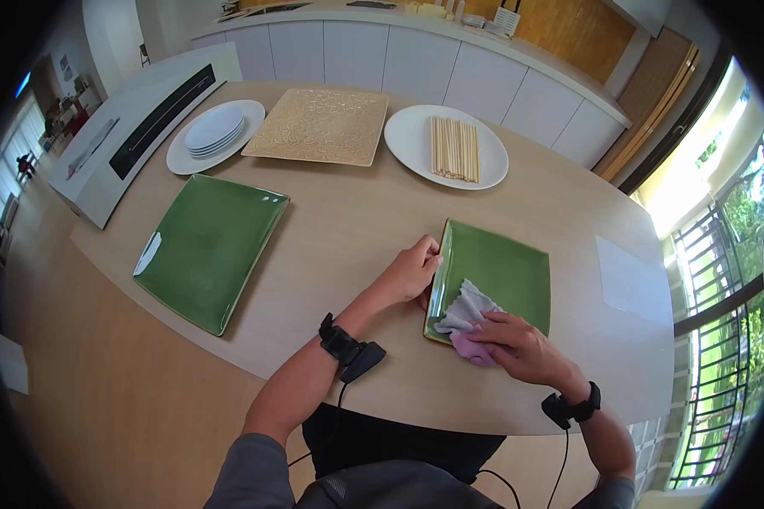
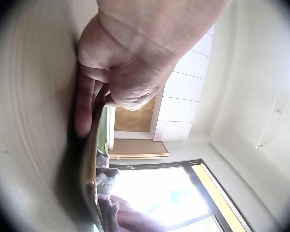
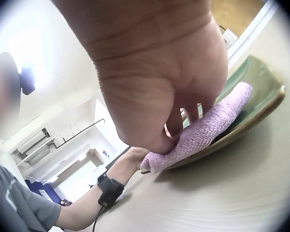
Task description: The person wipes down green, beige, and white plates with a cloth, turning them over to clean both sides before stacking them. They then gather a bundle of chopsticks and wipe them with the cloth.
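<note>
A square green plate [image 1: 509, 263] with a brown rim lies before me on the table. My left hand [image 1: 412, 270] grips its left edge; in the left wrist view the fingers [image 2: 84, 113] reach beneath the rim and the thumb side is above it. Over the plate's near left corner, my right hand [image 1: 526, 346] holds a cloth, grey-white on one part [image 1: 469, 307] and purple on the other. The right wrist view shows the purple side of the cloth [image 3: 208, 128] bunched under the thumb and fingers, draped along the plate's near rim.
A second green plate [image 1: 212, 246] lies to the left. Behind stand a white plate with small stacked plates [image 1: 215, 129], a beige patterned square plate [image 1: 318, 127], and an oval white plate [image 1: 407, 140] bearing chopsticks [image 1: 454, 151]. A pale sheet [image 1: 632, 276] lies at right.
</note>
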`<state>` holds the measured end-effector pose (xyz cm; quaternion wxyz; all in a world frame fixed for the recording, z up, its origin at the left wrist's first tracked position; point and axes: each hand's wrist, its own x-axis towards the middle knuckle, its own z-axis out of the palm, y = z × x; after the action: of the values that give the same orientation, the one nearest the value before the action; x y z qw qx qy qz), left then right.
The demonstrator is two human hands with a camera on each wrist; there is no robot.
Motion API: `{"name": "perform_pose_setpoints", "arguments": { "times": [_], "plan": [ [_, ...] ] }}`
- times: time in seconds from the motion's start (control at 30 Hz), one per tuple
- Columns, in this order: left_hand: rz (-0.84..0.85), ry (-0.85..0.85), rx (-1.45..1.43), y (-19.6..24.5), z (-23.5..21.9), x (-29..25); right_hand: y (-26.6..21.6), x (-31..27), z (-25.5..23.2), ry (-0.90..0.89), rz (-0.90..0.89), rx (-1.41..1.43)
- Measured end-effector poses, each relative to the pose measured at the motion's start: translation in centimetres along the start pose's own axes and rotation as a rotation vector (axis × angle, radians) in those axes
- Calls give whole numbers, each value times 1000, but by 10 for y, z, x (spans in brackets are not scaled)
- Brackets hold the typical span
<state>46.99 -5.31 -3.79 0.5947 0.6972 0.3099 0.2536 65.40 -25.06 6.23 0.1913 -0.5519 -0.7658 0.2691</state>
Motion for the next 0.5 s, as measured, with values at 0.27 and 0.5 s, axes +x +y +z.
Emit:
{"name": "perform_pose_setpoints", "arguments": {
  "times": [0.27,0.5],
  "plan": [
    [276,90,211,-23,1,10,11,55,15,92,-141,-165],
    [-67,-17,-50,9,-1,-1,48,81,-2,226,-17,-352]
  ]
}}
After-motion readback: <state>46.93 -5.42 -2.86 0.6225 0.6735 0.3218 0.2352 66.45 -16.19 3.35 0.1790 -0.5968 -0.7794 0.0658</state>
